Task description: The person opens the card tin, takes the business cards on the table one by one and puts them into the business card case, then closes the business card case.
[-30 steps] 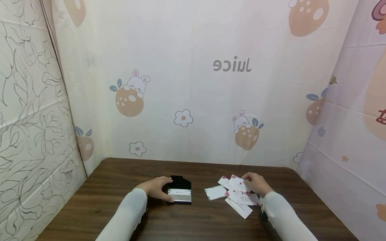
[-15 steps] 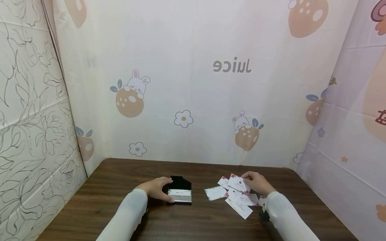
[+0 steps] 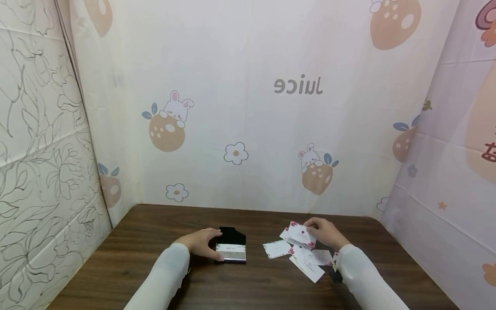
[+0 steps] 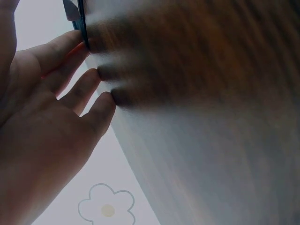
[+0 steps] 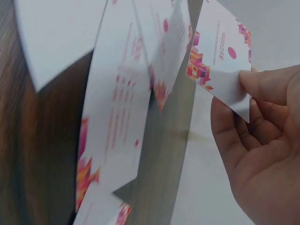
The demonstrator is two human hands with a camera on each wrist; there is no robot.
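Nearest me, loose cards [image 3: 308, 259] overlap on the worktop [image 3: 255, 286], somewhat nearer its right edge. Slightly farther, my left hand [image 3: 199, 243], spread wide, touches the card case [image 3: 232, 255], which lies nearer the left edge; beyond, towards the far edge, my right hand [image 3: 326, 233] pinches one card [image 3: 300, 233] over the others.

Case [image 3: 234, 255] left, heap [image 3: 310, 257] right

On the worktop [image 3: 248, 288], the case lay well apart from the heap, an inner card [image 3: 231, 248] in it. The left grip [image 3: 199, 243] touched its left side. Within the heap, cards overlapped; a side card [image 3: 277, 249] reached out leftward, toward the case. The right grip [image 3: 327, 234] held a raised card [image 3: 300, 235] over the heap's far part. Behind the worktop hung a backdrop [image 3: 248, 112].
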